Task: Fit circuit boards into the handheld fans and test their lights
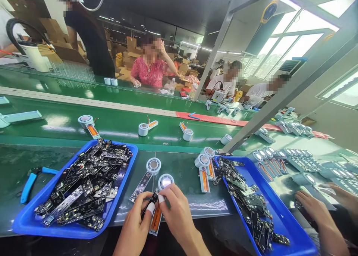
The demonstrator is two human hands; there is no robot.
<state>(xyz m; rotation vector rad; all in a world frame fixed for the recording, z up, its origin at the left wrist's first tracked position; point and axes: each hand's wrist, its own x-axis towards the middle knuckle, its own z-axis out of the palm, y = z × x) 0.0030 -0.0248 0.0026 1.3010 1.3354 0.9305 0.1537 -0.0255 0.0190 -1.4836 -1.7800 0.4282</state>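
My left hand [135, 220] pinches a narrow black circuit board [153, 200] between thumb and fingers, with a white cover on the thumb. Beside it my right hand [177, 211] has its fingertips pressed together at the board's upper end; what they pinch is hidden. Below both hands lies a pale blue unit with a round head [165, 181] and a handle [155, 222] showing an orange strip inside. Just to the left rests a second round-headed unit [153, 166], a circuit board [141, 187] lying along its handle.
Blue trays of circuit boards stand at left [134, 162] and right [293, 226]. Cutters with blue handles [29, 187] lie far left. Two open units [204, 170] sit before the right tray. A conveyor [125, 127] carries more units. A neighbour's hands [316, 207] work at right.
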